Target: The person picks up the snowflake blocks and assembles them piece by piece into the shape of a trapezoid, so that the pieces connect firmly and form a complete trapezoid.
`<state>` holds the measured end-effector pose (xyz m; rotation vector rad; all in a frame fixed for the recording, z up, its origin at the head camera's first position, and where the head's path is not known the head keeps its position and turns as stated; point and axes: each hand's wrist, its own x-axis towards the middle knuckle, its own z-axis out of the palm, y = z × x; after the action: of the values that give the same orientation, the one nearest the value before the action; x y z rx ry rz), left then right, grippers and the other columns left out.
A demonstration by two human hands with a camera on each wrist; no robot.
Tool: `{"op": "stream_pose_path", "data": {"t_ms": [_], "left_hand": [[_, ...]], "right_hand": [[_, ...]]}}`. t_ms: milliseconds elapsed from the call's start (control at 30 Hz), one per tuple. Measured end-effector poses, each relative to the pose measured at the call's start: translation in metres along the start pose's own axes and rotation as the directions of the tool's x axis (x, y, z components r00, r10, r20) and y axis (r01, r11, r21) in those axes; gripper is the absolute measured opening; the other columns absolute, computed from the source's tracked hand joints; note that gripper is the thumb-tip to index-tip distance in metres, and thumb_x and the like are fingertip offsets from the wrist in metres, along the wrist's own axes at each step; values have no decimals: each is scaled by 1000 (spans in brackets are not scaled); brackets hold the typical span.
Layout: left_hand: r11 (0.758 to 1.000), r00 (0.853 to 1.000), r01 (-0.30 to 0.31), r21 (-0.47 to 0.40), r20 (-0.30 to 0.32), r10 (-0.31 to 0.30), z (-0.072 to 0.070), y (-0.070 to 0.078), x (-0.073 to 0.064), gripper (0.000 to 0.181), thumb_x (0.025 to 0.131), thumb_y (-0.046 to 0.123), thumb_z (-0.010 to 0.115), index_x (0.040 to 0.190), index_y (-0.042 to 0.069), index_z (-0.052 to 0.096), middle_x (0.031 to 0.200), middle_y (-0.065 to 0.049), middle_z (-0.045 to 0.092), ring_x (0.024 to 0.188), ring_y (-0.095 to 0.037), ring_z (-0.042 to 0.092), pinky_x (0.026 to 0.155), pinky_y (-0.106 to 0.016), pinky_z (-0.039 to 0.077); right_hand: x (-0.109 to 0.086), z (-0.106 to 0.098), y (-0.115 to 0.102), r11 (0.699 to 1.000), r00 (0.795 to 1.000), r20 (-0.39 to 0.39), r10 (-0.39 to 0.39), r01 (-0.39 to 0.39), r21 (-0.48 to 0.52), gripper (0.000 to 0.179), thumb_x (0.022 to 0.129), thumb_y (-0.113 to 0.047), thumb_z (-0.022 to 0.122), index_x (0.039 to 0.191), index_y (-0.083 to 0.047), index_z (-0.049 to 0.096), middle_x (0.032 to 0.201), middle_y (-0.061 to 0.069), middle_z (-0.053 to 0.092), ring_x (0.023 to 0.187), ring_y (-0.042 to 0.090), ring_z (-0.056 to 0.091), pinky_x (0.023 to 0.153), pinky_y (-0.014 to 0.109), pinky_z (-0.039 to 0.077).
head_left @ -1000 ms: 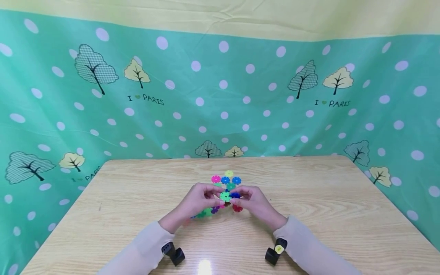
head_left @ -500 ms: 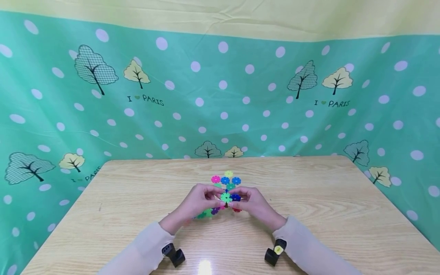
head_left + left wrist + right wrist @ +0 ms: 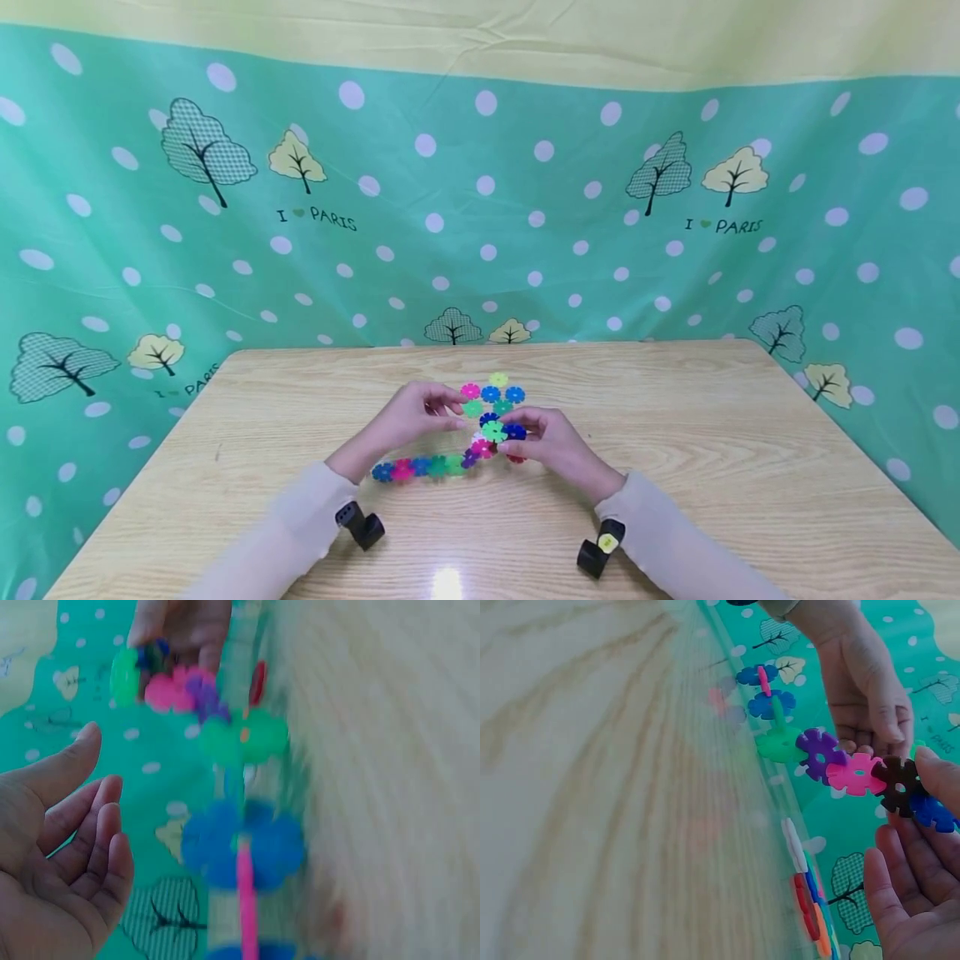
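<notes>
My right hand [image 3: 558, 442] pinches the right end of a chain of interlocking snowflake discs between thumb and fingers. A dark blue disc [image 3: 516, 432] and a light green disc [image 3: 493, 431] are at that end. In the right wrist view, a brown disc [image 3: 898, 786] by the thumb joins a pink disc [image 3: 855, 774] and a purple disc [image 3: 821, 755]. The chain runs left to a blue disc [image 3: 382, 472]. My left hand [image 3: 412, 417] hovers above the chain's left part, its fingers relaxed and bent, with nothing held; the left wrist view shows it apart from the chain.
Several loose snowflake discs lie on the wooden table [image 3: 675, 417] beyond the hands, among them a yellow disc [image 3: 498, 379], a pink disc [image 3: 470, 391] and a blue disc [image 3: 515, 394]. A red disc [image 3: 516, 457] shows below the right fingers. A patterned green cloth [image 3: 480, 200] hangs behind.
The left hand has let go of the discs and moved left and slightly away from me, uncovering the chain's left part. The right hand keeps its hold with little movement.
</notes>
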<state>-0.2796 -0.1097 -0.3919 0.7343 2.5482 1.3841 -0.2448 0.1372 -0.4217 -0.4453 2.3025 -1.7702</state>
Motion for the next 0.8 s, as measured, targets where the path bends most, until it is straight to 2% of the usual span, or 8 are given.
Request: {"op": "stream_pose_path", "data": {"t_ms": [167, 300, 433, 500, 600, 800], "left_hand": [[999, 999, 40, 4, 26, -40, -21, -18, 11, 35, 81, 13, 74, 112, -1, 66, 92, -6, 67, 80, -17, 57, 68, -26, 50], [997, 994, 72, -38, 79, -69, -28, -33, 20, 36, 82, 9, 73, 115, -2, 64, 102, -13, 67, 86, -18, 60, 73, -27, 52], [992, 986, 102, -80, 139, -90, -24, -47, 28, 37, 80, 8, 73, 115, 0, 64, 108, -14, 66, 89, -18, 62, 77, -29, 54], [992, 983, 106, -72, 159, -94, -20, -51, 31, 37, 80, 9, 73, 115, 1, 64, 110, -13, 66, 92, -19, 62, 81, -30, 53], [993, 981, 110, -44, 164, -102, -15, -54, 34, 37, 80, 11, 74, 114, 4, 65, 111, -10, 66, 95, -18, 61, 86, -31, 51], [998, 984, 65, -21, 168, -60, -5, -53, 42, 34, 83, 13, 71, 117, 9, 66, 111, -3, 67, 99, -17, 60, 90, -34, 49]], "right_hand": [[0, -4, -2, 999, 1000, 12, -1, 1, -35, 40, 78, -22, 77, 112, -6, 65, 106, 7, 64, 83, 19, 60, 70, 24, 52], [0, -7, -2, 999, 999, 46, -12, 14, -43, 37, 80, -21, 76, 112, -6, 64, 113, 8, 63, 96, 19, 60, 79, 24, 52], [1, -9, -1, 1000, 996, 93, -14, 15, -15, 37, 81, -19, 74, 114, -5, 63, 114, 9, 62, 102, 21, 60, 83, 23, 52], [1, -10, 0, 1000, 994, 104, -16, 18, -14, 38, 82, -20, 74, 115, -5, 63, 114, 9, 62, 103, 21, 59, 84, 23, 51], [1, -12, 0, 999, 993, 113, -19, 22, -30, 37, 83, -20, 73, 116, -6, 63, 117, 8, 61, 108, 22, 57, 86, 22, 50], [2, -16, -1, 998, 991, 135, -24, 31, -46, 36, 85, -22, 70, 118, -7, 62, 121, 8, 59, 114, 24, 53, 90, 24, 47]]}}
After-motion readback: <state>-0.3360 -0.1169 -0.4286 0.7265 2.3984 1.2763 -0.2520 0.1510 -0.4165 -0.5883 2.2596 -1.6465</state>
